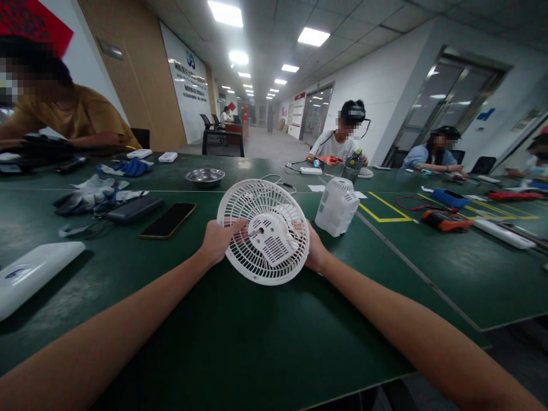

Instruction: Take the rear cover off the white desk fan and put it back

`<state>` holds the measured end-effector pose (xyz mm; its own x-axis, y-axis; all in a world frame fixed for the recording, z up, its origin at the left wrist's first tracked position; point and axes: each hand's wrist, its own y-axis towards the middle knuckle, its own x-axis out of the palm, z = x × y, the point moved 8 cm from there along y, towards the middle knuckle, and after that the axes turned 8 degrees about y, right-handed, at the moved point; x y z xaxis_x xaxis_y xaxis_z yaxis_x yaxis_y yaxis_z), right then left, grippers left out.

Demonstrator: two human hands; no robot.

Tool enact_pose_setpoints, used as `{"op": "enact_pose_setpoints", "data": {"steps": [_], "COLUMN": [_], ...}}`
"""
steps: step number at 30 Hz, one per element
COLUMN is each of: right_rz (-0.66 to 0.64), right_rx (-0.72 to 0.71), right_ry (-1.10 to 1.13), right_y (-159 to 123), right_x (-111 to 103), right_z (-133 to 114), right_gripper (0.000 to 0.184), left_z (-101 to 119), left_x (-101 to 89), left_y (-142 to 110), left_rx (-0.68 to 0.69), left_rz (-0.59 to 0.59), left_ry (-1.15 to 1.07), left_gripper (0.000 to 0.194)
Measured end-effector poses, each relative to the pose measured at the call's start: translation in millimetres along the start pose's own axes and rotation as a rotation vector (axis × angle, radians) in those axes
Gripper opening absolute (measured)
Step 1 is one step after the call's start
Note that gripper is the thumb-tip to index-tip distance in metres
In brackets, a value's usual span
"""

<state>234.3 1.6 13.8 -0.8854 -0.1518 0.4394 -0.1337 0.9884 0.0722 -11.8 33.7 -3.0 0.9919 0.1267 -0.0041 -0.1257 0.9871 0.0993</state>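
Between my two hands a round white fan grille is held tilted above the green table. A slotted plate with a short metal shaft sits at its centre. My left hand grips the left rim, its thumb lying over the ribs. On the opposite rim my right hand is closed, most of its fingers hidden behind the grille. Just right of the grille stands a white plastic housing with a slotted top. A thin cable lies behind the grille.
To the left lie a phone, a dark case, gloves and a white device. A metal bowl stands farther back. At right are an orange multimeter and a white power strip. Several people sit around the table.
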Motion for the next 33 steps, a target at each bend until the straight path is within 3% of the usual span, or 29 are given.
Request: {"op": "enact_pose_setpoints", "data": {"steps": [2, 4, 7, 10, 14, 17, 19, 22, 25, 29, 31, 33], "right_rz": [0.121, 0.195, 0.189, 0.196, 0.189, 0.219, 0.308, 0.527, 0.649, 0.690, 0.703, 0.752], "right_rx": [-0.141, -0.324, -0.544, -0.555, -0.502, -0.657, -0.798, -0.890, -0.776, -0.462, -0.345, -0.345], "right_ry": [-0.170, -0.480, -1.018, -1.342, -1.544, -1.604, -1.598, -1.530, -1.396, -1.152, -1.103, -1.080], "right_y": [4.4, 4.9, 3.8, 9.4, 17.3, 11.1, 2.3, -7.0, -1.3, 16.1, 21.9, 22.7], "right_x": [-19.6, -34.5, -40.5, -47.5, -46.8, -36.7, -37.1, -60.2, -99.8, -149.3, -161.4, -164.8], "right_z": [-18.9, -45.8, -72.9, -71.6, -60.6, -76.5, -97.9, -127.7, -136.1, -119.7, -111.4, -112.7], "right_gripper": [0.065, 0.070, 0.070, 0.071, 0.070, 0.065, 0.062, 0.069, 0.081, 0.096, 0.095, 0.091], "left_z": [0.0, -0.6, 1.6, 6.2, 8.9, 6.2, 5.3, 4.3, 1.9, 0.7, 0.0, -0.1], "left_x": [-1.1, -2.1, -4.9, -10.2, -21.3, -27.6, -30.0, -28.8, -25.2, -23.9, -24.1, -23.1], "left_y": [0.8, 1.1, 1.3, 2.6, 6.6, 8.7, 9.1, 9.5, 10.5, 12.4, 13.8, 15.4], "left_rx": [0.007, -0.006, -0.014, -0.004, -0.007, -0.058, -0.083, -0.103, -0.116, -0.093, -0.079, -0.060], "left_rz": [0.006, 0.007, 0.012, 0.021, 0.046, 0.061, 0.078, 0.069, 0.028, 0.006, 0.004, -0.015], "left_ry": [0.024, 0.047, 0.096, 0.142, 0.185, 0.164, 0.142, 0.112, 0.052, 0.006, -0.012, -0.013], "left_gripper": [0.030, 0.030, 0.029, 0.028, 0.025, 0.025, 0.025, 0.024, 0.022, 0.019, 0.018, 0.019]}}
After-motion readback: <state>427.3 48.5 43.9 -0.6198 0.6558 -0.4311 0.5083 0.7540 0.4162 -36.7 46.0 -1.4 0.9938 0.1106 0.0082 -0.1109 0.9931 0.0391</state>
